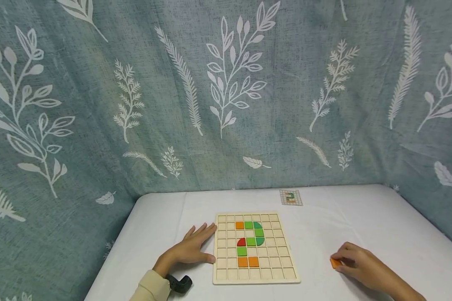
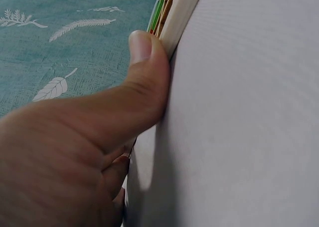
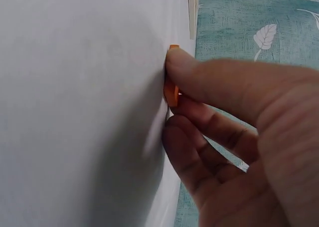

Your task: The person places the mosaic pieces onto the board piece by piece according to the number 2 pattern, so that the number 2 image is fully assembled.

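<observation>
A square wooden grid board (image 1: 226,274) lies on the white table. Orange, green, teal and red tiles fill some of its cells, together forming a shape like a 2. My left hand (image 1: 191,248) rests flat at the board's left edge with spread fingers, and in the left wrist view its thumb (image 2: 142,62) presses against the board's side. Well to the right of the board, my right hand (image 1: 358,263) pinches an orange square tile (image 1: 335,263) between thumb and fingers. The right wrist view shows this orange tile (image 3: 172,90) tilted on edge, close over the tabletop.
Behind the board, toward the back right, lies a small card (image 1: 291,197) printed with a similar coloured pattern on a grid. A black strap device (image 1: 180,284) sits at the left wrist. A teal curtain (image 1: 233,104) with white leaf prints hangs behind the table (image 1: 316,225).
</observation>
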A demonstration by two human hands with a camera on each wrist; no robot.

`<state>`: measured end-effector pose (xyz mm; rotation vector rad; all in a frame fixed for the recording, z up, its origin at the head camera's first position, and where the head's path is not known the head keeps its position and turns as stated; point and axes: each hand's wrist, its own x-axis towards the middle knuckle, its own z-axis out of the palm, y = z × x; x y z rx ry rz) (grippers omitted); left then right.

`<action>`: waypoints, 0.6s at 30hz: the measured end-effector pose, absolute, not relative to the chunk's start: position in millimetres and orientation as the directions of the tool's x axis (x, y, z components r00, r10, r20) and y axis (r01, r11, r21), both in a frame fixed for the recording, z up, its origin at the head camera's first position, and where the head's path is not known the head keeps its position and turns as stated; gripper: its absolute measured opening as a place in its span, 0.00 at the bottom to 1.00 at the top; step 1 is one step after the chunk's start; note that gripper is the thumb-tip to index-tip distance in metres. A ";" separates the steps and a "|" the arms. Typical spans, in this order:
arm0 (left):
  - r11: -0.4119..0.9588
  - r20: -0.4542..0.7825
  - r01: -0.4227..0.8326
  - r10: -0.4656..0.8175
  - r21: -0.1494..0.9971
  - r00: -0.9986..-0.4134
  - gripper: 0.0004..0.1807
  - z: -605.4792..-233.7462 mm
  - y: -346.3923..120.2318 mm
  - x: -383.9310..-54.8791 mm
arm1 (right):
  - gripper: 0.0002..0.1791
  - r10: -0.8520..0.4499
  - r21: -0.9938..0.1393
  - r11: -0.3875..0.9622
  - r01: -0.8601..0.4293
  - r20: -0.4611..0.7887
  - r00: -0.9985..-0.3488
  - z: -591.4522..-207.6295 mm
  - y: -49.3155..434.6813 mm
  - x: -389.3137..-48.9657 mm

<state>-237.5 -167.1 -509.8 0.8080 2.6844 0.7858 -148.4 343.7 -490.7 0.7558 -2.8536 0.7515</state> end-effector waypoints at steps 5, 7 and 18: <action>0.705 -0.067 0.438 0.564 0.557 -0.823 0.59 -510.0 -166.7 -237.3 | 0.09 -0.412 -0.446 0.753 -0.483 0.253 -0.875 -493.3 337.3 -146.4; 0.704 -0.069 0.438 0.566 0.559 -0.822 0.59 -509.3 -166.2 -236.5 | 0.10 -0.387 -0.486 0.749 -0.451 0.232 -0.892 -491.8 334.0 -146.1; 0.711 -0.069 0.438 0.562 0.551 -0.824 0.59 -507.6 -167.1 -235.6 | 0.11 -0.424 -0.536 0.651 -0.538 0.331 -0.843 -478.0 315.1 -150.3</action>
